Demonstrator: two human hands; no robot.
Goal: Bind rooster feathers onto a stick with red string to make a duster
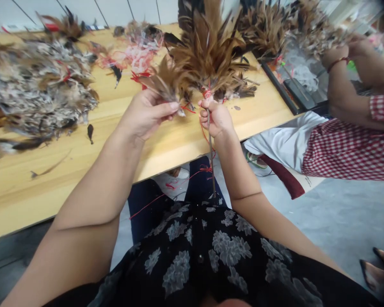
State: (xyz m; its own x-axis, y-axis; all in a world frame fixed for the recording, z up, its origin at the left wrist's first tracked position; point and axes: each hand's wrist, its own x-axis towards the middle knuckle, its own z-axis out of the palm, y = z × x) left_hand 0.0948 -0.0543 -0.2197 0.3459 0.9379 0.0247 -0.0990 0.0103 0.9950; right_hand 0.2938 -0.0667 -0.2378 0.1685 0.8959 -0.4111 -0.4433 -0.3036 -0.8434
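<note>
My right hand (216, 117) is closed in a fist round a thin dark stick (212, 164), just below a big bunch of brown feathers (208, 51) bound to it with red thread (207, 93). The stick runs down to my lap. My left hand (147, 113) pinches a small tuft of brown feathers (161, 81) between thumb and fingers, right beside the bound bunch. Loose red thread (166, 196) trails down under the table edge.
A wooden table (83, 149) carries a large heap of grey-brown feathers (35, 85) at left and pink and red thread scraps (137, 53) at the back. A person in a red checked top (348, 149) works feathers at right. A dark tray (288, 96) lies there.
</note>
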